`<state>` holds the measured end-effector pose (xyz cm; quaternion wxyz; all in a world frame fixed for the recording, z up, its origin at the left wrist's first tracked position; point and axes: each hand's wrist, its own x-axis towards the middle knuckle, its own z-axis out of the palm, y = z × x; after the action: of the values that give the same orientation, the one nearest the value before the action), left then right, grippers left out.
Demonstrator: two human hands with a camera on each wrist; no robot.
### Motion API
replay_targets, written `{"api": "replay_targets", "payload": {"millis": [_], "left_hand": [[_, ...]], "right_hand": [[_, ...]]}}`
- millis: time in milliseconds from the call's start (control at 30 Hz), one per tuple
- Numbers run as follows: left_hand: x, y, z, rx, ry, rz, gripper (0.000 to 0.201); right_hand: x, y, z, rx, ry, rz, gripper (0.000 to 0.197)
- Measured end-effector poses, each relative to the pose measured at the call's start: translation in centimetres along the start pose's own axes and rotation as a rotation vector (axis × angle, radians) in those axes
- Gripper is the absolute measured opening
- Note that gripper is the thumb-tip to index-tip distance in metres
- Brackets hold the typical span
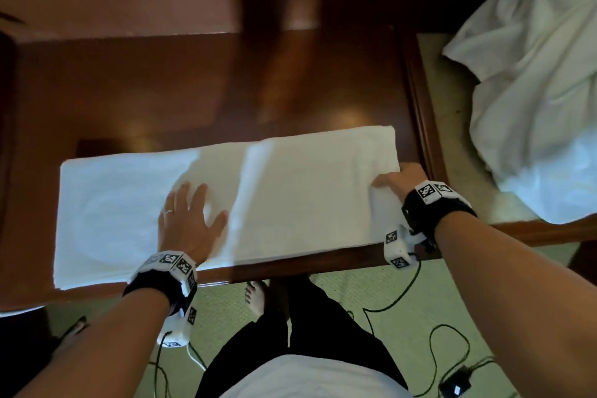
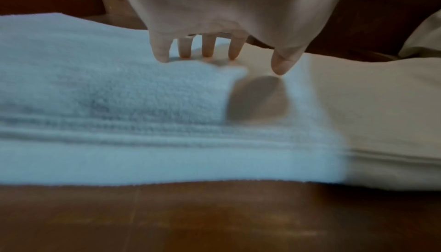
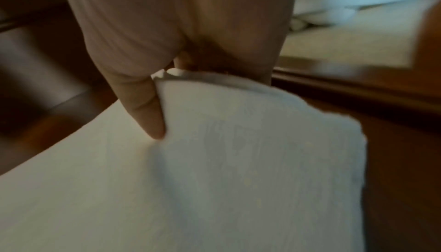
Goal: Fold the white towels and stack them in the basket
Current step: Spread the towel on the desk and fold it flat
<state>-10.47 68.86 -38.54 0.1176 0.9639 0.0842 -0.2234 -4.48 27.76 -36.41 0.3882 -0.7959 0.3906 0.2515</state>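
Head view: a white towel (image 1: 226, 200), already folded into a long strip, lay along the near edge of the wooden table (image 1: 161, 90), its right end close to the table's right edge. The left hand (image 1: 190, 223) sat flat on the strip left of centre, fingers spread and straight, holding nothing. The right hand (image 1: 399, 179) had the towel's right end pinched, thumb on top. More white linen (image 1: 533, 74) lay heaped on the pale surface off the table's right edge. No basket in view.

Left wrist view: the fingertips (image 2: 162, 56) pressed down into the pile, palm hovering just above (blurred, but clearly no grip). The layered near edge of the towel (image 2: 167, 139) ran just inside the table's near edge.

Right wrist view: the thumb (image 3: 148, 110) lay on top of the towel corner (image 3: 262, 142), remaining fingers curled underneath and mostly hidden; corner lifted slightly off the wood.

Judgement: mid-fold, about to halve the strip. The next move likely needs the right end carried over to the left end, left hand anchoring, edges aligned before release.
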Motion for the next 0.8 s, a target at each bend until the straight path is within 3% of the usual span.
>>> {"api": "replay_targets", "payload": {"millis": [133, 367, 500, 633, 733, 800], "left_hand": [[0.4, 1.5, -1.7, -0.018, 0.018, -0.001, 0.067], [0.8, 3.1, -3.7, 0.120, -0.004, 0.110, 0.055], [0.7, 4.5, -2.8, -0.037, -0.030, 0.281, 0.053], [0.6, 6.3, -2.6, -0.153, -0.028, 0.400, 0.048], [1.0, 6.5, -4.0, -0.228, 0.052, 0.317, 0.030], [0.9, 5.7, -5.4, -0.241, 0.087, 0.253, 0.031]], "right_hand": [[0.6, -5.4, -3.5, -0.119, 0.070, -0.207, 0.029], [-0.4, -17.7, -10.9, -0.389, 0.625, -0.688, 0.027], [-1.8, -20.1, -12.0, -0.410, 0.781, -1.015, 0.020], [-4.9, -18.4, -9.2, -0.602, 0.772, -1.319, 0.015], [-8.0, -14.7, -3.9, -0.733, 0.643, -1.516, 0.025], [-9.8, -11.7, 0.7, -0.782, 0.520, -1.539, 0.036]]}}
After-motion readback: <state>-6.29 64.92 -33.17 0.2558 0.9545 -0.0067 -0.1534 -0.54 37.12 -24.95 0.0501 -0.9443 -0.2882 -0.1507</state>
